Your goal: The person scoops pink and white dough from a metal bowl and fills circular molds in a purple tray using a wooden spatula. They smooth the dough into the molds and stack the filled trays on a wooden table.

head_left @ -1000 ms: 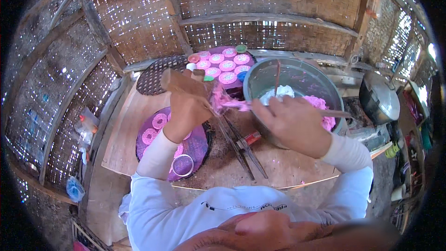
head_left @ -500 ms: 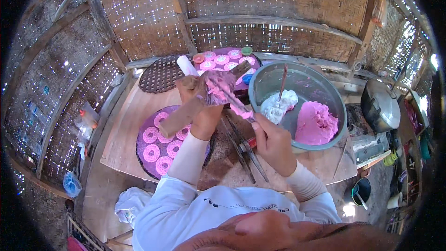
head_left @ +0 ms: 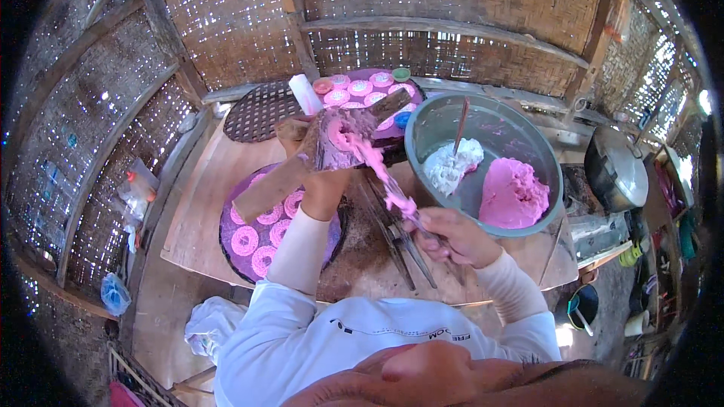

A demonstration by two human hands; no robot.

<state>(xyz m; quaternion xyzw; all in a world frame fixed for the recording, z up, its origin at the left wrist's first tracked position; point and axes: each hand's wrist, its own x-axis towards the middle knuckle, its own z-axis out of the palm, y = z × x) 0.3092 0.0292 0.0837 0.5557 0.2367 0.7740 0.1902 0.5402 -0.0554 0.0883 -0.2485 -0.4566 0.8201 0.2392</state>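
My left hand (head_left: 326, 187) grips a wooden press (head_left: 283, 173) from below, its fingers mostly hidden behind the wood. Pink dough (head_left: 339, 136) sits in the hollow at the middle of the press. In my right hand (head_left: 460, 235) is a narrow flat blade (head_left: 392, 187), smeared with pink dough, its tip at the press. To the right stands a grey-green basin (head_left: 556, 192) with a large pink dough lump (head_left: 513, 196) and a white mass (head_left: 451, 169) with a stick upright in it. Pink rings (head_left: 244, 241) lie on a round purple-lined tray (head_left: 234, 265) left of my left forearm.
Another tray at the back holds pink rounds (head_left: 335, 96) and small coloured cups (head_left: 401, 74). A dark woven tray (head_left: 256, 117) lies at the back left. Long crossed bars (head_left: 400, 249) rest on the table before me. A lidded pot (head_left: 615, 169) stands at far right.
My right hand has drawn down and slightly right, and the blade is now angled more steeply, with pink dough stretched along it. The press has shifted slightly left and down.
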